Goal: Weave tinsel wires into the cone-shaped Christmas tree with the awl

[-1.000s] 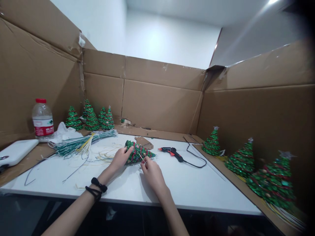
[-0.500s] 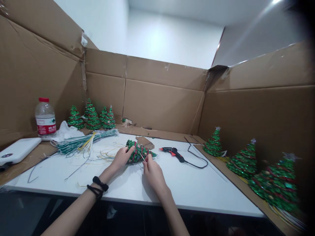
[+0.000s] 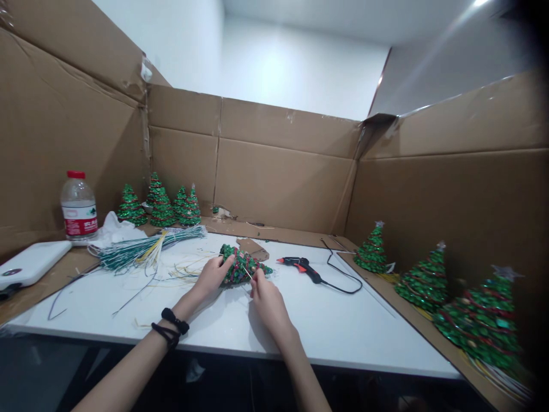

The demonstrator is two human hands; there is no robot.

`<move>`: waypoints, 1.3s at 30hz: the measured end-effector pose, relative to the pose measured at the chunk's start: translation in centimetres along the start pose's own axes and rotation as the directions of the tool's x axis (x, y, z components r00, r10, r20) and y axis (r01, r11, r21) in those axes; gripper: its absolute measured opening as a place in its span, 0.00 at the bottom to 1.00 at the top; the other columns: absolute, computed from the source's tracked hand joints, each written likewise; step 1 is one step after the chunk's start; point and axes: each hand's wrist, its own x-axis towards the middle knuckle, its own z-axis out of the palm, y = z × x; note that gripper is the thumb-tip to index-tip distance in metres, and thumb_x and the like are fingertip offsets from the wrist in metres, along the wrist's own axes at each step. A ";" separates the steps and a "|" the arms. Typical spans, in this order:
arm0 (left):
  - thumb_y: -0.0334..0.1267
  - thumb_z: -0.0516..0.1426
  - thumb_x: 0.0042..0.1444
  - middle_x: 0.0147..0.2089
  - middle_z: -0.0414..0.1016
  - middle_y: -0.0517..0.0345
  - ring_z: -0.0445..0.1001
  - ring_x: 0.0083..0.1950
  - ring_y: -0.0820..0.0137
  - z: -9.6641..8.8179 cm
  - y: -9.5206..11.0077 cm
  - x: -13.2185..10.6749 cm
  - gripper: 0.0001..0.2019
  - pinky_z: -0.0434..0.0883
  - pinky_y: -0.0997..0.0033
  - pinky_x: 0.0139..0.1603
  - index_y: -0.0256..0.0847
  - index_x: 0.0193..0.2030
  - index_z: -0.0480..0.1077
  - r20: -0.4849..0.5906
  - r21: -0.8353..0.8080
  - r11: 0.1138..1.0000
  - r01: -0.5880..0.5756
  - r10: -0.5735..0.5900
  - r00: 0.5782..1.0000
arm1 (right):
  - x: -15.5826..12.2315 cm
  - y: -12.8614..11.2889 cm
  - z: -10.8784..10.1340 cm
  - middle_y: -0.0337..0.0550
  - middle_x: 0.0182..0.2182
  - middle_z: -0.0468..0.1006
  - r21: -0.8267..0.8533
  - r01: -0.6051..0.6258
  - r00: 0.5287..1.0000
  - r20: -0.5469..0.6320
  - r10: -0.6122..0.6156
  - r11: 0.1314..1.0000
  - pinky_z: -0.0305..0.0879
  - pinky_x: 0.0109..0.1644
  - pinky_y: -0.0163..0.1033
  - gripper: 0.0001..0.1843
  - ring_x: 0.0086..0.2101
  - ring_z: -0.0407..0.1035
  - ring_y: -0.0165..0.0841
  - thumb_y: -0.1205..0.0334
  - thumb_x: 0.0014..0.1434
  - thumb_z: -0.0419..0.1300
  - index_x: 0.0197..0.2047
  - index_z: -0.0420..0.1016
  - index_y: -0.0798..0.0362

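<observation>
A small green tinsel Christmas tree (image 3: 240, 268) with red trim lies on its side above the white tabletop, its tip pointing right. My left hand (image 3: 213, 276) is closed around the wide base end, thumb on top. In a pinch, my right hand (image 3: 265, 292) grips a thin pale stick (image 3: 247, 273), whose far end touches the tree's side. Whether the stick is wire or a tool I cannot tell. Yellow and white wires (image 3: 184, 272) trail from the base by my left hand.
A glue gun (image 3: 302, 266) with its cord lies to the right. Behind the tree is a cardboard scrap (image 3: 253, 249). A wire bundle (image 3: 141, 249), a bottle (image 3: 79, 212) and a white power bank-like box (image 3: 34, 263) are left. Finished-looking trees (image 3: 480, 317) line both sides by cardboard walls.
My right hand's fingers have shifted very slightly on the stick. The tree and my left hand stay in place.
</observation>
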 end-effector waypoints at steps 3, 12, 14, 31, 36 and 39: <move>0.58 0.46 0.52 0.19 0.56 0.63 0.56 0.25 0.70 0.0 0.0 -0.1 0.23 0.54 0.71 0.27 0.41 0.19 0.56 0.004 0.002 1.000 0.018 -0.018 1.000 | 0.1 0.2 0.1 0.46 0.32 0.76 0.017 0.007 0.999 -0.032 -0.006 1.000 0.51 0.31 0.34 0.09 0.31 0.70 0.36 0.71 0.63 0.44 0.39 0.63 0.54; 0.58 0.47 0.52 0.20 0.56 0.63 0.56 0.26 0.71 0.0 -0.4 0.2 0.22 0.54 0.71 0.28 0.41 0.20 0.57 0.001 0.010 1.000 0.003 -0.003 1.000 | 0.1 0.3 0.2 0.47 0.36 0.76 0.018 0.049 0.995 -0.086 -0.048 0.999 0.56 0.36 0.35 0.12 0.37 0.71 0.38 0.71 0.63 0.42 0.39 0.65 0.54; 0.58 0.47 0.52 0.19 0.56 0.63 0.56 0.25 0.71 0.0 -0.4 0.2 0.23 0.54 0.71 0.27 0.41 0.19 0.57 -0.003 0.008 1.000 0.002 -0.002 1.000 | 0.2 0.3 0.4 0.47 0.35 0.76 0.033 0.063 0.993 -0.104 -0.059 0.997 0.57 0.36 0.36 0.12 0.37 0.71 0.38 0.69 0.64 0.42 0.38 0.65 0.53; 0.58 0.46 0.54 0.19 0.58 0.63 0.57 0.25 0.70 0.0 -0.2 0.0 0.23 0.54 0.71 0.27 0.41 0.20 0.57 0.021 0.016 1.000 0.008 -0.008 1.000 | 0.1 0.2 0.5 0.41 0.28 0.72 0.141 0.026 0.989 -0.148 -0.005 0.990 0.54 0.30 0.34 0.03 0.29 0.68 0.36 0.66 0.60 0.45 0.35 0.57 0.50; 0.58 0.47 0.54 0.18 0.57 0.64 0.56 0.24 0.71 0.0 -0.1 -0.1 0.23 0.53 0.71 0.26 0.41 0.19 0.57 0.010 0.002 1.000 0.004 -0.004 1.000 | 0.1 0.1 0.4 0.43 0.29 0.74 0.073 0.022 0.993 -0.120 -0.013 0.997 0.52 0.29 0.33 0.06 0.30 0.69 0.36 0.66 0.62 0.44 0.38 0.61 0.52; 0.57 0.47 0.54 0.18 0.57 0.64 0.56 0.24 0.71 -0.1 0.0 -0.1 0.23 0.53 0.71 0.26 0.41 0.19 0.57 0.023 0.005 1.000 0.001 -0.001 1.000 | 0.1 0.0 0.4 0.44 0.29 0.75 0.041 0.019 0.996 -0.089 -0.015 0.999 0.52 0.29 0.33 0.09 0.30 0.70 0.36 0.67 0.64 0.43 0.40 0.63 0.53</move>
